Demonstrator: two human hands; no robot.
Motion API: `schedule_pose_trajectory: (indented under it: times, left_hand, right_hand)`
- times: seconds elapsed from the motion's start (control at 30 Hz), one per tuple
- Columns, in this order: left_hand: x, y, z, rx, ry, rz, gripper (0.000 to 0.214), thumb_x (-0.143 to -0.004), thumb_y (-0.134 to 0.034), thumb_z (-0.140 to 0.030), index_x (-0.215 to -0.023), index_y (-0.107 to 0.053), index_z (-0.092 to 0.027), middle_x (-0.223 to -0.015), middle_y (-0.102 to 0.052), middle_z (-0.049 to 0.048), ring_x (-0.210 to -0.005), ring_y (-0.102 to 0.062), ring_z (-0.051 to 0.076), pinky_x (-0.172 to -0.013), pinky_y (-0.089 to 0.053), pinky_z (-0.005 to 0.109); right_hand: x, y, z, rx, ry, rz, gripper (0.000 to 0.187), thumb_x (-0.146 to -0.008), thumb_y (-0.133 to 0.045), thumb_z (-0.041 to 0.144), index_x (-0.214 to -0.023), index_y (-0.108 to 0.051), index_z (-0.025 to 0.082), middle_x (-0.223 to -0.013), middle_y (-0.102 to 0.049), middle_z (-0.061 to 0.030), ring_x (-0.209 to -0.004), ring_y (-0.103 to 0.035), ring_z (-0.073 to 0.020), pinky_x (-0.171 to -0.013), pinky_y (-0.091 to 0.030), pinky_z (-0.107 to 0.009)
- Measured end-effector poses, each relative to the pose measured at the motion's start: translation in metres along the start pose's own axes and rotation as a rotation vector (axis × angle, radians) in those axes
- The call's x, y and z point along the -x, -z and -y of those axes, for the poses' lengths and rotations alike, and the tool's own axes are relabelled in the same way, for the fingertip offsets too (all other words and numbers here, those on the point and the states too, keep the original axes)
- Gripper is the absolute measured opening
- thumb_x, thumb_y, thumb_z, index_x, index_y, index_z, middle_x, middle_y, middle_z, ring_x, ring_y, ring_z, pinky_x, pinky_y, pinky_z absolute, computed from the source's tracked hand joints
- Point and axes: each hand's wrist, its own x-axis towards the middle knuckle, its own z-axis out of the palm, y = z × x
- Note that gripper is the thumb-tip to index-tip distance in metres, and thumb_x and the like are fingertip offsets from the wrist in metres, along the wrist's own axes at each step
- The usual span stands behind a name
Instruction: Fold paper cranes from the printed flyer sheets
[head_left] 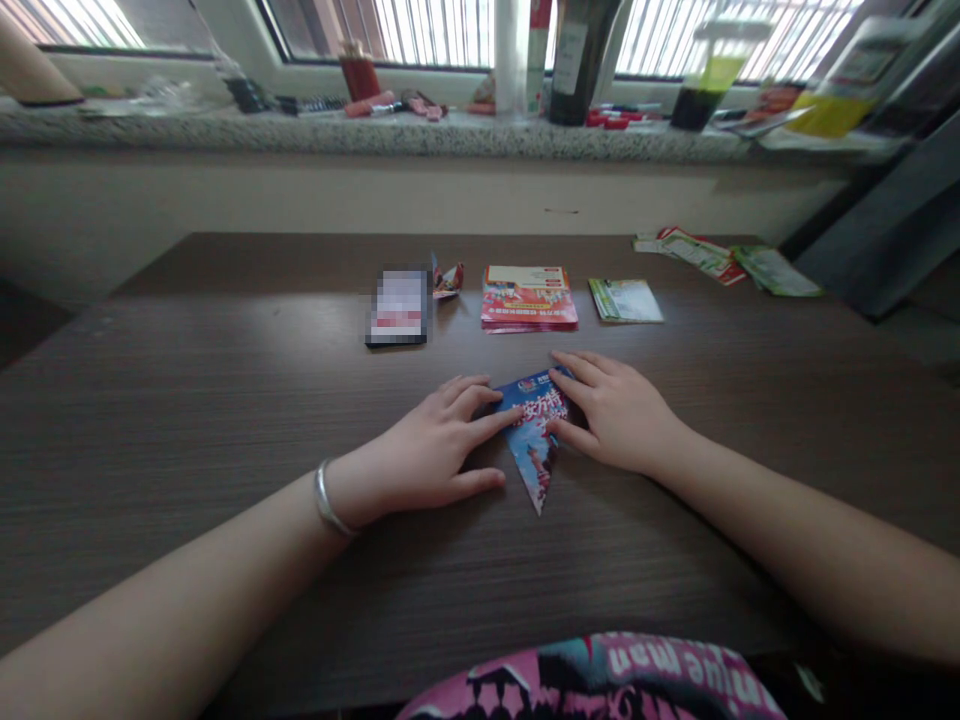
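A folded piece of blue printed paper (pixel 534 440), shaped like a downward-pointing triangle, lies flat on the dark wooden table (pixel 225 400). My left hand (pixel 427 450) lies flat to its left, fingers stretched out, fingertips pressing the paper's left edge. A silver bangle (pixel 326 500) circles that wrist. My right hand (pixel 619 415) rests on the paper's right side, fingers spread and pressing it down. Neither hand grips anything.
Behind the paper lie a phone (pixel 399 307), a small folded paper figure (pixel 448 280), a stack of red leaflets (pixel 529 298), a green-white card stack (pixel 625 300) and loose leaflets (pixel 705 252). Bottles and clutter line the stone windowsill (pixel 420 132).
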Motion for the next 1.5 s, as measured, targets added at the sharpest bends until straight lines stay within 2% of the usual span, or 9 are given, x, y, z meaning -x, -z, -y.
schedule_pose_trajectory:
  times: [0.1, 0.2, 0.37, 0.5, 0.63, 0.8, 1.2, 1.33, 1.5]
  left_hand:
    - [0.002, 0.003, -0.004, -0.064, -0.007, -0.012, 0.069, -0.089, -0.051, -0.057, -0.148, -0.034, -0.026, -0.138, -0.046, 0.013, -0.131, -0.041, 0.033, -0.109, -0.036, 0.047]
    - [0.005, 0.005, -0.008, -0.142, 0.021, -0.023, 0.064, -0.089, -0.051, -0.054, -0.145, -0.041, -0.023, -0.129, -0.051, 0.0139, -0.12, -0.049, 0.032, -0.104, -0.041, 0.047]
    - [0.005, 0.003, -0.014, -0.214, 0.078, -0.124, 0.06, -0.092, -0.048, -0.05, -0.137, -0.05, -0.01, -0.125, -0.054, 0.0183, -0.127, -0.042, 0.035, -0.112, -0.034, 0.049]
    - [0.004, 0.002, -0.012, -0.18, 0.086, -0.179, 0.048, -0.091, -0.052, -0.044, -0.128, -0.057, -0.014, -0.125, -0.056, 0.0169, -0.13, -0.041, 0.035, -0.11, -0.038, 0.05]
    - [0.007, -0.001, 0.004, -0.13, -0.001, -0.159, 0.045, -0.092, -0.052, -0.038, -0.13, -0.055, -0.015, -0.148, -0.041, 0.0126, -0.144, -0.024, 0.031, -0.119, -0.026, 0.047]
    - [0.012, -0.006, 0.018, -0.083, 0.05, -0.043, 0.073, -0.089, -0.05, -0.058, -0.148, -0.034, -0.02, -0.154, -0.035, 0.0072, -0.147, -0.018, 0.029, -0.119, -0.025, 0.045]
    - [0.007, 0.001, 0.0, -0.059, 0.117, -0.018, 0.085, -0.074, -0.056, -0.076, -0.14, -0.045, -0.022, -0.14, -0.047, 0.0138, -0.128, -0.046, 0.036, -0.11, -0.034, 0.05]
    - [0.004, 0.003, -0.003, -0.102, 0.091, -0.066, 0.071, -0.081, -0.055, -0.068, -0.131, -0.053, -0.018, -0.131, -0.054, 0.015, -0.12, -0.051, 0.034, -0.105, -0.039, 0.05]
    - [0.001, 0.005, -0.003, -0.092, -0.081, -0.079, 0.033, -0.093, -0.051, -0.044, -0.106, -0.065, -0.018, -0.113, -0.065, 0.0111, -0.107, -0.06, 0.027, -0.097, -0.047, 0.043]
  right_hand:
    - [0.0, 0.002, 0.004, -0.026, -0.057, -0.017, 0.067, -0.089, -0.048, 0.056, -0.138, -0.05, 0.011, -0.149, -0.041, -0.0191, -0.13, -0.044, -0.0376, -0.102, -0.042, -0.054]
    - [0.0, 0.006, 0.006, -0.134, 0.01, -0.078, 0.058, -0.088, -0.053, 0.051, -0.135, -0.053, 0.016, -0.14, -0.051, -0.0151, -0.124, -0.05, -0.0323, -0.101, -0.044, -0.05]
    - [-0.001, 0.013, 0.01, -0.267, 0.255, -0.039, 0.047, -0.089, -0.055, 0.047, -0.128, -0.059, 0.022, -0.125, -0.064, -0.0079, -0.114, -0.057, -0.0257, -0.097, -0.047, -0.042]
    - [0.0, 0.01, 0.01, -0.227, 0.225, -0.01, 0.044, -0.084, -0.061, 0.049, -0.12, -0.066, 0.025, -0.128, -0.064, -0.0054, -0.117, -0.056, -0.0291, -0.099, -0.046, -0.047]
    - [0.003, 0.003, 0.002, -0.282, 0.211, 0.006, 0.039, -0.081, -0.064, 0.038, -0.118, -0.067, 0.024, -0.132, -0.062, -0.0033, -0.124, -0.053, -0.0276, -0.103, -0.045, -0.047]
    - [0.001, -0.007, -0.01, -0.427, 0.297, 0.039, 0.03, -0.08, -0.066, 0.026, -0.11, -0.068, 0.024, -0.131, -0.063, -0.0013, -0.13, -0.049, -0.0245, -0.106, -0.044, -0.045]
    - [-0.002, -0.005, -0.005, -0.421, 0.332, 0.028, 0.03, -0.083, -0.065, 0.029, -0.113, -0.067, 0.024, -0.13, -0.063, -0.0031, -0.127, -0.051, -0.0246, -0.104, -0.043, -0.047]
    - [-0.003, -0.002, -0.003, -0.38, 0.342, 0.031, 0.032, -0.086, -0.062, 0.031, -0.117, -0.066, 0.023, -0.132, -0.062, -0.0019, -0.125, -0.052, -0.0239, -0.105, -0.042, -0.044]
    - [-0.003, -0.002, -0.003, -0.352, 0.356, 0.014, 0.03, -0.088, -0.061, 0.033, -0.116, -0.066, 0.023, -0.131, -0.063, -0.0028, -0.123, -0.053, -0.0232, -0.105, -0.042, -0.044]
